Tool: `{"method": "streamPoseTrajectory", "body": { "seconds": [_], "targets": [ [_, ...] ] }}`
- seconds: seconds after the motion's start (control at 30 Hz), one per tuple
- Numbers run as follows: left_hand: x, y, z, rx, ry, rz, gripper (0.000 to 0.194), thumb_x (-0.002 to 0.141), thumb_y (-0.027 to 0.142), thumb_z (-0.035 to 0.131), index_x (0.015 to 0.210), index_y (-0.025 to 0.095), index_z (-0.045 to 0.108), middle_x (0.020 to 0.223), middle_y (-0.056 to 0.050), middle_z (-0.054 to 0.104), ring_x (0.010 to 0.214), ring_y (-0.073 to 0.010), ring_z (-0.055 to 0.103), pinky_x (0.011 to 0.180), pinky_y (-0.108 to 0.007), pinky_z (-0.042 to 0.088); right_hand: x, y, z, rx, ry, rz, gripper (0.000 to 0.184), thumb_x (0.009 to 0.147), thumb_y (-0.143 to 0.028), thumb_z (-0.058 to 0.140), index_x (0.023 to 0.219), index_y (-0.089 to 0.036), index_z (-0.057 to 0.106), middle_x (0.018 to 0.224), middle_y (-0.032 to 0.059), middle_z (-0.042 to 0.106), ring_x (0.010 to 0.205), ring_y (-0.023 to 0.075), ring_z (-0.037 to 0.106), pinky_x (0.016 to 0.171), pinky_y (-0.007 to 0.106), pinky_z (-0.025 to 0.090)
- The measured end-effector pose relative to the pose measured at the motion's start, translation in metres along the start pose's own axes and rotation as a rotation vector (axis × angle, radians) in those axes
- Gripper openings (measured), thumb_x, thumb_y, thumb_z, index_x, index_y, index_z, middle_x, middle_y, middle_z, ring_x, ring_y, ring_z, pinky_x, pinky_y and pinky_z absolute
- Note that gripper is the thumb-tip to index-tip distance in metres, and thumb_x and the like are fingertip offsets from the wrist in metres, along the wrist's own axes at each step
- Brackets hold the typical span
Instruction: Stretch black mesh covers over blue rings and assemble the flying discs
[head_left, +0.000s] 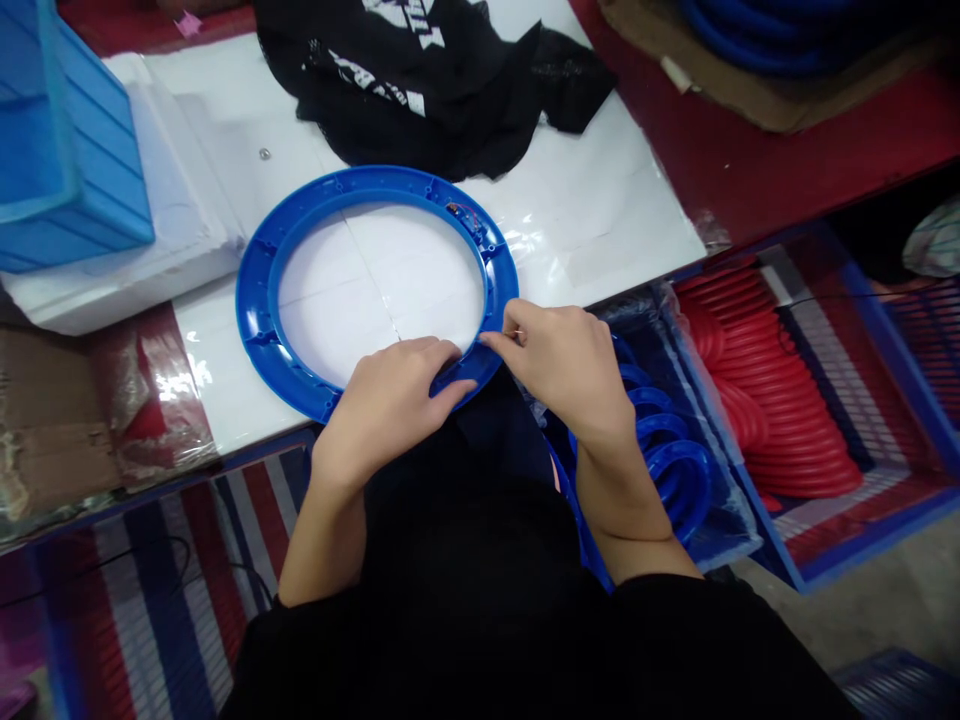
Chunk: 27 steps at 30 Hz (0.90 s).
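Note:
A blue plastic ring (259, 235) lies on the white tabletop, its ribbed channel facing up. Set into the channel at the far right is a small circuit piece (455, 211) with thin wires. My left hand (394, 405) grips the near edge of the ring, thumb on the outer side and fingers over the inner rim. My right hand (559, 360) is closed in a pinch at the ring's near right edge. A tiny glint shows between its fingers, but what they hold is too small to make out.
Black cloth (450, 90) with white print lies beyond the ring. A blue bin (97, 150) rests on white foam (187, 170) at left. Below right, crates hold blue rings (679, 470) and red rings (787, 400). More blue rings (757, 35) lie on cardboard at the back right.

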<state>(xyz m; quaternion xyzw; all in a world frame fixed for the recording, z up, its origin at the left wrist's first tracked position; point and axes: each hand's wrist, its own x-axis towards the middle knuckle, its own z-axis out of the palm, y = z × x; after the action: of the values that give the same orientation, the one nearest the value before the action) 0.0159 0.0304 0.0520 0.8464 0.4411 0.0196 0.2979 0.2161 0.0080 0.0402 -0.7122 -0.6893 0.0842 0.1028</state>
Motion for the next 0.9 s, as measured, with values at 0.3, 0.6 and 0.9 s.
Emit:
{"method": "streamPoseTrajectory", "body": {
  "seconds": [0.3, 0.6, 0.9],
  "targets": [
    [0.023, 0.032, 0.013, 0.12, 0.08, -0.166, 0.026, 0.105, 0.021, 0.044, 0.109, 0.017, 0.069, 0.109, -0.012, 0.074, 0.091, -0.0283, 0.072, 0.066, -0.037, 0.041, 0.0, 0.0, -0.004, 0.033, -0.033, -0.005, 0.025, 0.099, -0.039, 0.074, 0.081, -0.023, 0.067, 0.063, 0.0009, 0.061, 0.058, 0.0162, 0.05, 0.06, 0.033, 0.021],
    [0.023, 0.023, 0.022, 0.032, 0.186, -0.149, 0.015, 0.1, 0.024, 0.05, 0.095, 0.021, 0.064, 0.099, -0.007, 0.075, 0.085, -0.0232, 0.067, 0.065, -0.036, 0.034, 0.029, 0.032, -0.023, 0.57, -0.16, -0.222, 0.019, 0.097, -0.033, 0.069, 0.082, -0.021, 0.068, 0.063, -0.005, 0.053, 0.061, 0.0125, 0.046, 0.065, 0.031, 0.034],
    [0.019, 0.013, 0.025, 0.017, 0.213, -0.079, 0.015, 0.102, 0.021, 0.051, 0.096, 0.021, 0.065, 0.098, -0.005, 0.073, 0.086, -0.0209, 0.067, 0.067, -0.034, 0.038, 0.035, 0.033, 0.002, 0.565, -0.145, -0.117, 0.016, 0.094, -0.028, 0.072, 0.08, -0.021, 0.068, 0.063, -0.0042, 0.056, 0.06, 0.0133, 0.046, 0.065, 0.032, 0.033]
  ]
}}
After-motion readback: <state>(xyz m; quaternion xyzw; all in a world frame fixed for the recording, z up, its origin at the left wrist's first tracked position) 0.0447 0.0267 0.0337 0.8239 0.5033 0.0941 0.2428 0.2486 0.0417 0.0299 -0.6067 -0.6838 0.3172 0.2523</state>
